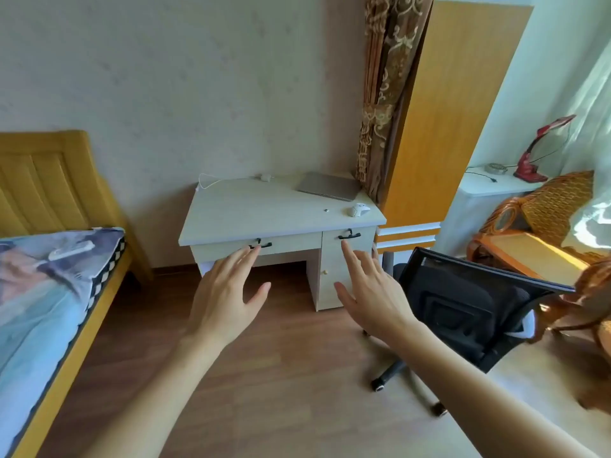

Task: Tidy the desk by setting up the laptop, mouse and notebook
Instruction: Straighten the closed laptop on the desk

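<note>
A pale wooden desk stands against the wall ahead of me. A closed silver laptop lies at its back right corner. In front of the laptop sits a white mouse, with a tiny white object to its left. A white charger with its cable rests at the desk's back edge. No notebook is in sight. My left hand and my right hand are both stretched out in the air before the desk, fingers spread, holding nothing.
A black mesh office chair stands to the right of the desk, turned away. A bed fills the left side. Right of the desk are a tall orange cabinet, a wicker chair and a red lamp.
</note>
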